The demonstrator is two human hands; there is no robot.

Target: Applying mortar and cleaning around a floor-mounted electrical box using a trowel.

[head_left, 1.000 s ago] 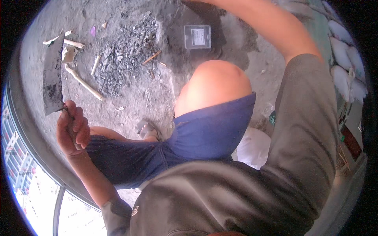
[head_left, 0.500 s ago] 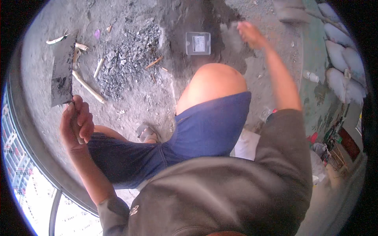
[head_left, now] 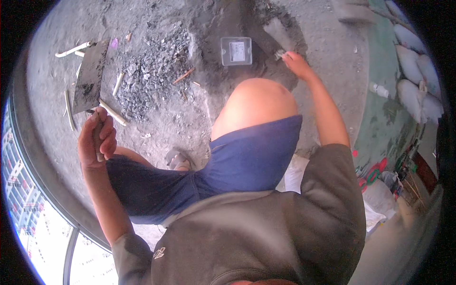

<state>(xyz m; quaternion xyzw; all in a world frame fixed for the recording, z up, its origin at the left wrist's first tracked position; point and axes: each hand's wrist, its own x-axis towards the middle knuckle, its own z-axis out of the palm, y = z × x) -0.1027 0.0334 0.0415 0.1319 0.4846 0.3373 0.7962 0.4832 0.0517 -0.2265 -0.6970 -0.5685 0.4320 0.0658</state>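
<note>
Head view: grey, dusty floor fills the upper part. Below, nearest the camera, is a dark shirt, then blue shorts with a bare knee beyond them. A dark patch of floor lies beyond the knee, with a spread of dark gravel to its left. At the far left, a trowel is raised above the floor, its long axis running up and away from the body with a slight lean to the right. The blade's far end points away from the person, and the handle end points back toward them. Its broad, smeared face is turned to the camera, partly covering pale sticks behind. The left hand is clamped on the handle, its fingers curled around it. A clear box with a white label sits on the dark patch. To its right, the right hand reaches low, fingers close together at a small pale thing; whether they grip it or only touch it, I cannot tell.
</note>
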